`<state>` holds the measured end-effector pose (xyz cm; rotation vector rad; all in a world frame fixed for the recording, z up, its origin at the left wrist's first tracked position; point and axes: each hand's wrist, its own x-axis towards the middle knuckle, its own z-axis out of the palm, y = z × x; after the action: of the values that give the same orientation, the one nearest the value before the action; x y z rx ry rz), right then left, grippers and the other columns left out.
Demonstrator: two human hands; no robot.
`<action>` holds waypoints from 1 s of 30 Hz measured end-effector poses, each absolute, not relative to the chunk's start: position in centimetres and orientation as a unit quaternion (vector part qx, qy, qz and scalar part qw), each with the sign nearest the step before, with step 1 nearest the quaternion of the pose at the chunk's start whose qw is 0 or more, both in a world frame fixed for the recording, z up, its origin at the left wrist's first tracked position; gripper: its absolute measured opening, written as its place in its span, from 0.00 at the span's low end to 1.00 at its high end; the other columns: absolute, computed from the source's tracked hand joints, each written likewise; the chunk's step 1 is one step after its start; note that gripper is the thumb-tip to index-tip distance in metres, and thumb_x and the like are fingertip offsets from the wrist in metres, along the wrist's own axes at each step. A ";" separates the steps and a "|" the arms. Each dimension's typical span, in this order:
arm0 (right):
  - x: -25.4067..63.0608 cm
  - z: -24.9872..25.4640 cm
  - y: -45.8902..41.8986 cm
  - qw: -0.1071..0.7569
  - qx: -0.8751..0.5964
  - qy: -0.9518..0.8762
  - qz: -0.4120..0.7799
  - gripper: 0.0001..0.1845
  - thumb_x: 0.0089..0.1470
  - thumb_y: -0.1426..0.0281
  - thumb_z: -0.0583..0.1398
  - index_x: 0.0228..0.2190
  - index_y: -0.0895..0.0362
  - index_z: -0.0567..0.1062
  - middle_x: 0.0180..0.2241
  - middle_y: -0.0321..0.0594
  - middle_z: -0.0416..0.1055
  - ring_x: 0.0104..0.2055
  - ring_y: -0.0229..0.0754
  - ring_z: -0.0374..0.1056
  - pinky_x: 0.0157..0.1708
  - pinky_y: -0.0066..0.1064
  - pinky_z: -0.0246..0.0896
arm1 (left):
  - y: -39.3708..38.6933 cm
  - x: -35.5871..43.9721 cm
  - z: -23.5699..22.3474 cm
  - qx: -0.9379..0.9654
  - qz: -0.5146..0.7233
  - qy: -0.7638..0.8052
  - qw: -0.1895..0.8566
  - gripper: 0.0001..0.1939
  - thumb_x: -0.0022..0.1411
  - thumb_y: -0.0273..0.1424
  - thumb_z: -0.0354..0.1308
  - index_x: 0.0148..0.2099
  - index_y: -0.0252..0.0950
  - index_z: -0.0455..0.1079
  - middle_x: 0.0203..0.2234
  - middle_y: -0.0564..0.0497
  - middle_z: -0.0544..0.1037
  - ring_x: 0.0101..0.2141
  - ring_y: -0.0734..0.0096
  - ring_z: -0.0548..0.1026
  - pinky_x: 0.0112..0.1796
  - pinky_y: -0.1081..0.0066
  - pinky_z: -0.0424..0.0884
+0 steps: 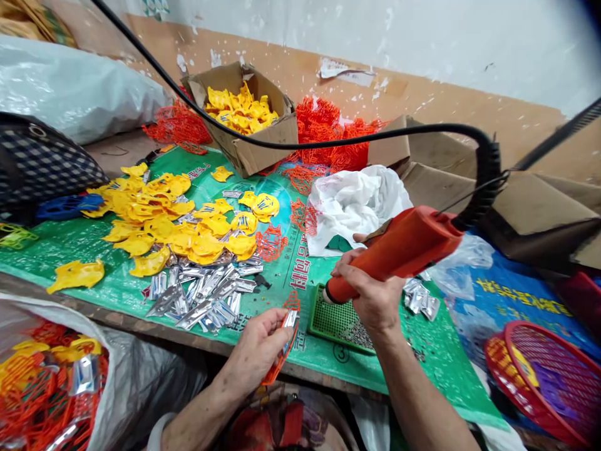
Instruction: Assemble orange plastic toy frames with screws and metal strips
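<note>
My right hand (375,297) is wrapped around an orange-red electric screwdriver (399,247) with a black cable at its back end. Its tip points down and left, above a green gridded tray (323,316) of small screws (359,333). Near the table's front edge, my left hand (260,344) pinches an orange plastic part (277,368) with a shiny silver piece (290,318) at its top. To the left of that hand lies a heap of silver metal pieces (211,300). Behind them spreads a pile of yellow plastic parts (159,213).
A cardboard box (263,150) of yellow parts stands at the back, beside orange-red plastic frames (323,125). The black cable (291,146) arches across the view. A white bag (357,197) sits behind the tray. A red basket (558,351) is at right, a filled sack (117,369) at left.
</note>
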<state>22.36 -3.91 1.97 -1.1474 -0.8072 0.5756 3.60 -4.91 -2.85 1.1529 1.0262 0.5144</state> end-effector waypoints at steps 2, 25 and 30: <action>22.3 2.0 -3.8 0.731 -0.516 -0.360 0.265 0.26 0.36 0.74 0.67 0.42 0.55 0.71 0.22 0.29 0.69 0.22 0.39 0.67 0.26 0.36 0.65 | -4.9 3.6 -2.8 0.522 0.224 0.457 0.685 0.10 0.58 0.36 0.57 0.37 0.34 0.73 0.26 0.54 0.73 0.28 0.71 0.67 0.30 0.73 0.60; 22.3 1.9 -4.1 0.742 -0.508 -0.352 0.261 0.14 0.36 0.73 0.67 0.30 0.56 0.72 0.22 0.30 0.70 0.23 0.39 0.67 0.27 0.37 0.65 | -5.1 3.8 -3.9 0.506 0.247 0.440 0.700 0.11 0.61 0.35 0.56 0.40 0.34 0.74 0.29 0.53 0.75 0.30 0.72 0.67 0.31 0.74 0.60; 22.3 3.9 -4.8 0.765 -0.473 -0.342 0.273 0.17 0.37 0.75 0.67 0.34 0.54 0.73 0.22 0.30 0.71 0.23 0.39 0.67 0.27 0.36 0.66 | -5.2 4.0 -4.1 0.494 0.254 0.446 0.702 0.13 0.59 0.33 0.57 0.43 0.34 0.75 0.27 0.54 0.75 0.28 0.72 0.67 0.31 0.74 0.59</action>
<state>22.29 -4.82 3.95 -1.0274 -0.7424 0.5939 4.02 -5.19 -4.13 1.0999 0.9928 0.5647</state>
